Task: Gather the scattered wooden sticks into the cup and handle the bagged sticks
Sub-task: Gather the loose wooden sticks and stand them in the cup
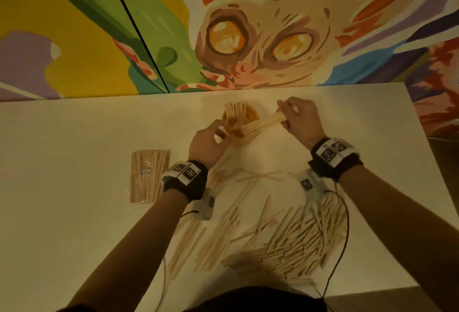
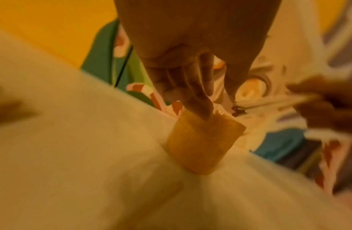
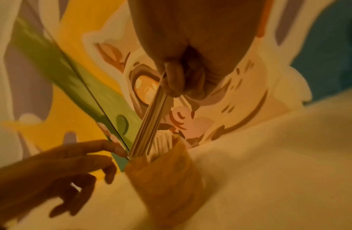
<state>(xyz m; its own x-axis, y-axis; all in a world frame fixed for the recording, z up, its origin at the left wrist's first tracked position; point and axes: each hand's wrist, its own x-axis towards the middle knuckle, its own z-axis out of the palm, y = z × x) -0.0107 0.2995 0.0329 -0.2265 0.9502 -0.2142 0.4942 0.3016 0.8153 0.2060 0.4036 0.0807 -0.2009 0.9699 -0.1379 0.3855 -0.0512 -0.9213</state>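
An amber translucent cup [image 1: 253,114] [image 2: 202,144] [image 3: 165,183] stands at the far middle of the white table [image 1: 74,150], with several wooden sticks upright in it. My right hand [image 1: 289,114] [image 3: 181,80] grips a bundle of sticks [image 1: 263,123] [image 3: 151,123] by its upper end; the lower ends reach the cup's rim. My left hand [image 1: 219,135] [image 3: 76,160] is beside the cup with relaxed fingers, one fingertip [image 2: 200,107] at the rim. A clear bag of sticks [image 1: 150,177] lies flat on the left.
A large heap of loose wooden sticks [image 1: 285,242] spreads over the near table, between and under my forearms. Cables [image 1: 345,237] hang from the wrist cameras. A painted mural wall [image 1: 248,26] stands right behind the table's far edge.
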